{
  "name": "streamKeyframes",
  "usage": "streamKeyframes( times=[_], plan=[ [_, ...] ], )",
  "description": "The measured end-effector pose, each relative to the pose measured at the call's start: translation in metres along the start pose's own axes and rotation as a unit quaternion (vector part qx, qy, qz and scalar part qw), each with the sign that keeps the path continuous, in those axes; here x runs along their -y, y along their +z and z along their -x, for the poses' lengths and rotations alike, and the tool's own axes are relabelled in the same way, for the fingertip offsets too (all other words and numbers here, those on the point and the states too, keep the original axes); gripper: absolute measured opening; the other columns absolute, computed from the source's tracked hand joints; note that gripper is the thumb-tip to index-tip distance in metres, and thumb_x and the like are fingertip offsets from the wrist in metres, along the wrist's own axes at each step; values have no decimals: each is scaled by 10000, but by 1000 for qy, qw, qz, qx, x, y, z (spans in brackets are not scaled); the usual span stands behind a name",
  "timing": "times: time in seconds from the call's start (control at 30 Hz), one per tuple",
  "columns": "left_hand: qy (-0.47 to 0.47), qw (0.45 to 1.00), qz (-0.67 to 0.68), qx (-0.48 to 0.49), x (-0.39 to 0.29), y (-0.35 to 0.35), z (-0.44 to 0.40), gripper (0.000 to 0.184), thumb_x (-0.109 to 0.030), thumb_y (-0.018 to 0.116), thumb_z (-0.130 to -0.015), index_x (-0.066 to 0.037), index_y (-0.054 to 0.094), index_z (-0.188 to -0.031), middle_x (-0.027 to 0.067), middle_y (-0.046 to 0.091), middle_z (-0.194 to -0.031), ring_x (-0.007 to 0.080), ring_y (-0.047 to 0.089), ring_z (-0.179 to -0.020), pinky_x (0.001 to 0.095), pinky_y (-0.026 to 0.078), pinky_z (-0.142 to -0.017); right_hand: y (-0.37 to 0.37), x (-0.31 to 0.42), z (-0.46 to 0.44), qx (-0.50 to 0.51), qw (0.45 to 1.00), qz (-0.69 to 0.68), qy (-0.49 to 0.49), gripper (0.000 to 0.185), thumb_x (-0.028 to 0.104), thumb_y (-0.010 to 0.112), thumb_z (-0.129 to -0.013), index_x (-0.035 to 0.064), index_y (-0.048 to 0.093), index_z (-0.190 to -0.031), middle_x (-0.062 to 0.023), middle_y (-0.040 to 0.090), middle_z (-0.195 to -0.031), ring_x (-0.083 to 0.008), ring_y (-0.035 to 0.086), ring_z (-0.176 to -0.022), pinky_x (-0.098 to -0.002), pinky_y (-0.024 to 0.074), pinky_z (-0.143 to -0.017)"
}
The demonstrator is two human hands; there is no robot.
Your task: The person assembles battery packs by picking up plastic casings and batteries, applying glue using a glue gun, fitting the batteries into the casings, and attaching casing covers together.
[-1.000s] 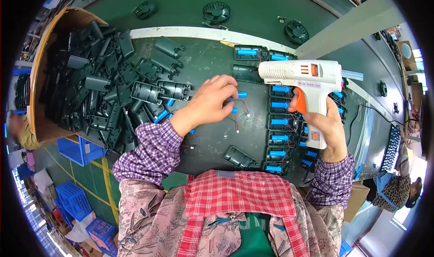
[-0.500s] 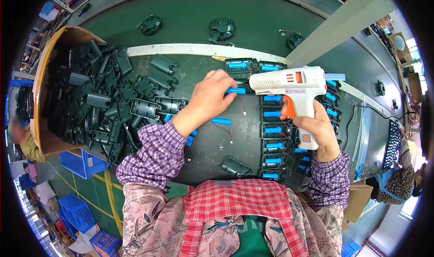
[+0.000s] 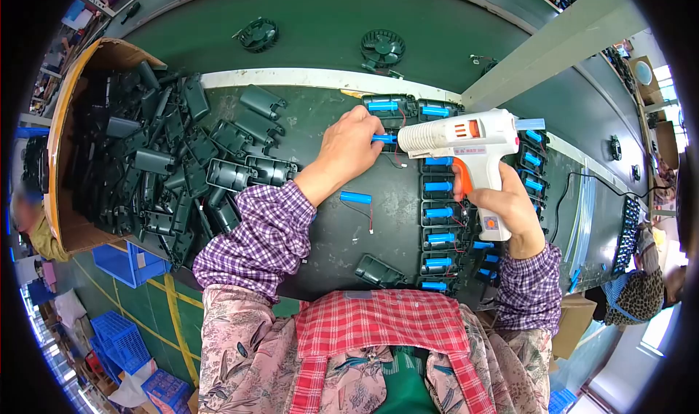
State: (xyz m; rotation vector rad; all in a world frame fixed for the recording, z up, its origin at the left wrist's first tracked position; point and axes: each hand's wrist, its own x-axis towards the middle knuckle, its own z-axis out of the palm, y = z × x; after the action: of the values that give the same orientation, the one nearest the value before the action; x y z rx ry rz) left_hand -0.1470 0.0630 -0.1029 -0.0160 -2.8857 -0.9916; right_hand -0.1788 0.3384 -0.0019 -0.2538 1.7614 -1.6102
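Observation:
My left hand pinches a blue cylindrical battery at the black housing beside the glue gun's nozzle; the hand and gun partly hide that housing. In my right hand is a white glue gun, with fingers at its orange trigger and its nozzle pointing left. Below the gun runs a column of black housings with blue batteries in them. A loose blue battery with thin wires lies on the dark table. Nearer my body rests a housing without a battery.
A cardboard box spills black housings at the left. Fan parts lie on the green belt beyond the white rail. A slanted post rises at the right, near a black cable. Other people are at the edges.
My left hand has brought the blue battery up and right to the housing by the nozzle. The glue gun has shifted slightly left. Fans on the belt have moved right since half a second ago.

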Motion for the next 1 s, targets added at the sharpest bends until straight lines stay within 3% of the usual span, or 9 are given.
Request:
streamKeyframes(
  times=[0.2, 0.43, 0.5, 0.57, 0.7, 0.8, 0.83, 1.0],
  plan=[
    [6, 1000, -5, -2, 2, 1, 1, 150, -145, 744, -830, -74, 687, -949, 96, 613, -1005, 318, 628, -1041, 458, 532, -837, -2, -4, 6, 14, 999, 26, 18, 455, -11, 600, -718, -50, 610, -1171, -114, 679, -952, -224, 658, -870, -348, 531, -819],
    [47, 998, 52, -9, 7, -33, 26, 131, -156, 721, -842, -87, 671, -941, 90, 627, -997, 311, 626, -1030, 456, 526, -818, -1, -3, 3, 7, 1000, -15, -22, 605, 65, 580, -700, -95, 556, -1283, -168, 671, -1119, -283, 660, -1054, -392, 486, -1003],
    [41, 994, 36, 96, 4, -47, 47, 127, -153, 714, -843, -89, 674, -946, 89, 635, -988, 316, 623, -1017, 451, 525, -819, 1, -4, 6, -18, 999, -15, -29, 614, 78, 583, -698, -93, 558, -1287, -168, 669, -1114, -285, 660, -1050, -396, 488, -1001],
    [68, 991, 17, 116, 8, -48, 66, 130, -156, 718, -841, -92, 678, -947, 84, 639, -990, 312, 622, -1015, 439, 528, -813, 1, -1, 10, -8, 999, -9, -33, 623, 123, 607, -706, -90, 564, -1290, -167, 671, -1109, -284, 660, -1046, -390, 487, -1001],
    [154, 981, -49, 109, 11, -35, 84, 195, -148, 740, -798, -89, 679, -974, 92, 632, -959, 325, 609, -943, 430, 531, -796, -6, -4, 30, -14, 1000, -7, -14, 635, 105, 630, -694, -88, 560, -1295, -164, 670, -1102, -276, 672, -1014, -393, 511, -953],
    [146, 982, -92, 76, 12, -19, 87, 185, -164, 709, -794, -100, 677, -965, 108, 625, -954, 332, 624, -943, 453, 551, -764, 2, 6, 36, -21, 999, -6, -24, 627, 68, 646, -666, -82, 571, -1269, -146, 698, -1048, -260, 687, -980, -381, 534, -898],
    [139, 981, -99, 91, 9, -21, 85, 195, -173, 709, -798, -104, 670, -977, 101, 624, -960, 328, 631, -948, 447, 555, -763, 3, 8, 38, -10, 999, -28, -32, 540, 1, 655, -726, -30, 602, -1262, -90, 709, -1053, -156, 663, -920, -281, 521, -760],
    [147, 983, -90, 67, 12, -13, 87, 183, -165, 693, -789, -93, 649, -951, 111, 622, -961, 335, 643, -945, 467, 547, -741, 4, 8, 43, -14, 999, -20, -48, 550, 26, 650, -728, -21, 603, -1274, -101, 714, -1078, -178, 682, -962, -293, 528, -789]
  ],
)
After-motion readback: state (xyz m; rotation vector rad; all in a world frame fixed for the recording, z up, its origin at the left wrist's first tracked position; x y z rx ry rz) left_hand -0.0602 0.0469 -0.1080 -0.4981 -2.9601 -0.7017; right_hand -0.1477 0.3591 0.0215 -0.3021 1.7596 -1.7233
